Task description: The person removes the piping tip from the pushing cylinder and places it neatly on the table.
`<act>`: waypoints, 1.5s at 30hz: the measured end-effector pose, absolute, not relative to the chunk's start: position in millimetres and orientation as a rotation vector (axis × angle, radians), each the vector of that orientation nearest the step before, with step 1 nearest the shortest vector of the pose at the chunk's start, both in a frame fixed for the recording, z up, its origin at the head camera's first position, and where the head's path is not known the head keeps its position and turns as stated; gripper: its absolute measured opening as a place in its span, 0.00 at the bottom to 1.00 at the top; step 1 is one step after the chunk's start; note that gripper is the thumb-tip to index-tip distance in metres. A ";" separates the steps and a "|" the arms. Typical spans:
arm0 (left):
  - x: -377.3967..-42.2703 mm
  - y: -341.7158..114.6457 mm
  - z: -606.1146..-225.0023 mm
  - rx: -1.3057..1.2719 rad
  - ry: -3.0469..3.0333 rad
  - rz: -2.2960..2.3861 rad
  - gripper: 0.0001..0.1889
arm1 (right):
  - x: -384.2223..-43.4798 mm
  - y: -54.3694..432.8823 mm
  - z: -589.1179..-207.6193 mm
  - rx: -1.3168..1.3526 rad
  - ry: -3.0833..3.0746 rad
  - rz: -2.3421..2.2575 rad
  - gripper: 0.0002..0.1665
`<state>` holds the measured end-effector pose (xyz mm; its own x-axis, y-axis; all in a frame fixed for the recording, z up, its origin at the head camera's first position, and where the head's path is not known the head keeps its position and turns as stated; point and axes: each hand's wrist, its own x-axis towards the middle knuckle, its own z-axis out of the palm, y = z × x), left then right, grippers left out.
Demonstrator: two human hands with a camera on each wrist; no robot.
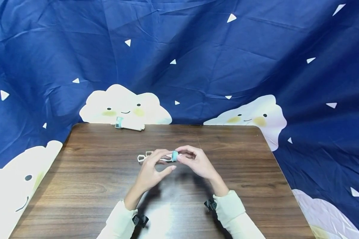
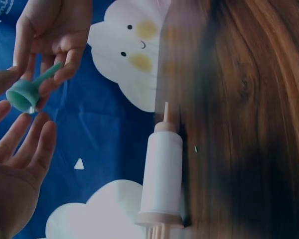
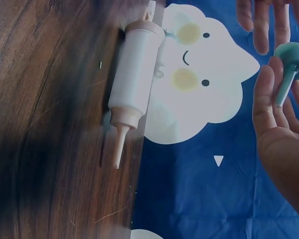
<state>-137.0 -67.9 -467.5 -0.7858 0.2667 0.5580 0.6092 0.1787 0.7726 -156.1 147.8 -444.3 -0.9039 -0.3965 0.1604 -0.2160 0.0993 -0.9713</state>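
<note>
Between my two hands is a small teal funnel (image 2: pixel 25 95), its wide mouth facing left and its thin stem pointing away from my left hand. My right hand (image 1: pixel 199 163) pinches it with the fingers near the stem. My left hand (image 1: pixel 151 173) is spread beside the funnel's mouth, thumb apart from the fingers; whether a fingertip touches the rim I cannot tell. Lying on the table behind my hands is a white hand pump (image 3: pixel 133 74) with beige collars and a narrow nozzle, its handle end to the left. My left hand partly hides it in the head view.
Another white item with a teal end (image 1: pixel 130 125) lies at the far edge of the brown wooden table (image 1: pixel 86 186). A blue curtain (image 1: pixel 179 76) with clouds and small white triangles hangs behind. Black wrist cameras (image 1: pixel 140 220) sit at both sleeves.
</note>
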 end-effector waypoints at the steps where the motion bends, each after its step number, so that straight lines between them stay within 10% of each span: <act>1: -136.1 -66.5 -466.1 -0.831 -2.157 -1.651 0.25 | -156.0 147.4 -443.9 -0.628 2.219 -1.918 0.16; 45: -127.5 -69.6 -421.6 -0.850 -2.058 -1.673 0.18 | -155.7 163.3 -446.0 -0.550 2.223 -2.007 0.10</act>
<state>-127.5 -69.6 -421.6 -0.7568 0.2276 0.6128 0.6463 0.1204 0.7535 -155.7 163.3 -446.0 -0.9301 -0.3268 0.1675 -0.1998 0.0677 -0.9775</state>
